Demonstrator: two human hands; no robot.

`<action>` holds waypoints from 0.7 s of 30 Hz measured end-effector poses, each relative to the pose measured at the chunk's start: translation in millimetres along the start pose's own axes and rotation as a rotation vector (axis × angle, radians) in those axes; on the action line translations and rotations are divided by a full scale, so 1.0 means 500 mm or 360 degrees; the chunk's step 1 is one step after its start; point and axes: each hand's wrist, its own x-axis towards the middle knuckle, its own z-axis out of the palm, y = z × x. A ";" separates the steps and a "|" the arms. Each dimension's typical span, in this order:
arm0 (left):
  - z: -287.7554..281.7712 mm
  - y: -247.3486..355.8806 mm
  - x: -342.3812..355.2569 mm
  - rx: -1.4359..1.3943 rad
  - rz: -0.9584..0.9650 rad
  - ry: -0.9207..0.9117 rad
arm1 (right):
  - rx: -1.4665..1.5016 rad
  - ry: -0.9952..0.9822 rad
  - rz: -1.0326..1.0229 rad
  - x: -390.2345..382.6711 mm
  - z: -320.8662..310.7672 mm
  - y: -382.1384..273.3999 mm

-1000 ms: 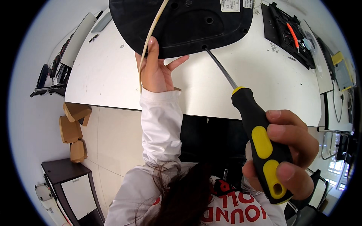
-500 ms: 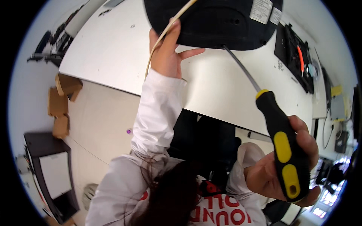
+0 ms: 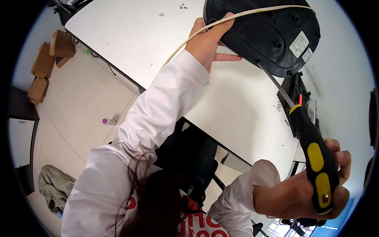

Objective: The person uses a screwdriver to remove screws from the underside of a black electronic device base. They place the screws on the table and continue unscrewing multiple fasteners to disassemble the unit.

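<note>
My left hand (image 3: 209, 43) grips the edge of a rounded black plastic appliance base (image 3: 252, 35), held tilted above the table. Its underside shows several round screw holes and two white labels. A cream cord (image 3: 272, 8) crosses the base and runs down over my left fingers; the index and thumb are partly covered by it. In my right hand (image 3: 292, 195) is a screwdriver (image 3: 312, 146) with a black and yellow handle. Its metal shaft points up and left, the tip at a hole on the base's near edge. How deep the tip sits cannot be seen.
The white table (image 3: 130, 43) carries small loose metal pieces (image 3: 182, 6). A black tool case (image 3: 292, 93) with an orange-handled tool lies at the right. Cardboard boxes (image 3: 43, 59), a purple-capped bottle (image 3: 107, 121) and a grey-green cloth (image 3: 53, 185) are on the floor at left.
The view has shifted, and the base, both hands and the screwdriver now appear further right. More of the base's underside shows, turned in the picture. The tip remains at the near-edge hole.
</note>
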 end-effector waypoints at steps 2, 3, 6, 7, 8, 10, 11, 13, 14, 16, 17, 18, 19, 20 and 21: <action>0.001 0.007 -0.004 0.0031 -0.0037 0.0000 | -0.0122 -0.0029 0.0003 0.000 -0.009 0.000; 0.004 0.013 -0.008 0.0075 -0.0072 0.0020 | -0.0157 -0.0079 -0.0010 0.002 -0.016 0.001; 0.005 0.015 -0.013 0.0102 -0.0099 0.0054 | -0.0417 0.0137 0.0046 0.005 0.013 -0.018; 0.006 0.014 -0.014 0.0096 -0.0097 0.0058 | -0.0281 0.0170 0.0068 0.012 0.026 -0.022; 0.005 0.013 -0.015 0.0099 -0.0089 0.0059 | -0.0144 0.0204 0.0090 0.019 0.034 -0.025; 0.010 0.010 -0.016 0.0088 -0.0080 0.0040 | -0.0063 0.0127 0.0026 0.024 0.027 -0.023; 0.013 0.009 -0.015 0.0077 -0.0087 0.0025 | 0.0019 0.0127 0.0065 0.021 0.022 -0.023; 0.004 0.009 -0.016 0.0087 -0.0082 0.0031 | 0.0490 0.0221 0.0311 0.014 0.028 -0.034; -0.001 0.009 -0.015 0.0109 -0.0077 0.0040 | 0.0694 0.0269 0.0423 0.012 0.030 -0.038; -0.001 0.008 -0.014 0.0130 -0.0079 0.0033 | 0.0115 -0.0009 0.0003 -0.001 0.032 -0.021; 0.000 0.008 -0.014 0.0123 -0.0081 0.0031 | 0.0259 0.0106 0.0090 -0.004 0.026 -0.016; 0.002 0.008 -0.014 0.0116 -0.0082 0.0029 | 0.0404 0.0222 0.0178 -0.005 0.023 -0.014; 0.000 0.008 -0.015 0.0119 -0.0078 0.0039 | 0.0246 0.0155 0.0117 -0.004 0.023 -0.012; -0.003 0.008 -0.015 0.0125 -0.0085 0.0054 | 0.0088 0.0089 0.0055 0.000 0.025 -0.012; -0.001 0.007 -0.014 0.0122 -0.0097 0.0058 | -0.0084 0.0021 -0.0009 0.004 0.025 -0.012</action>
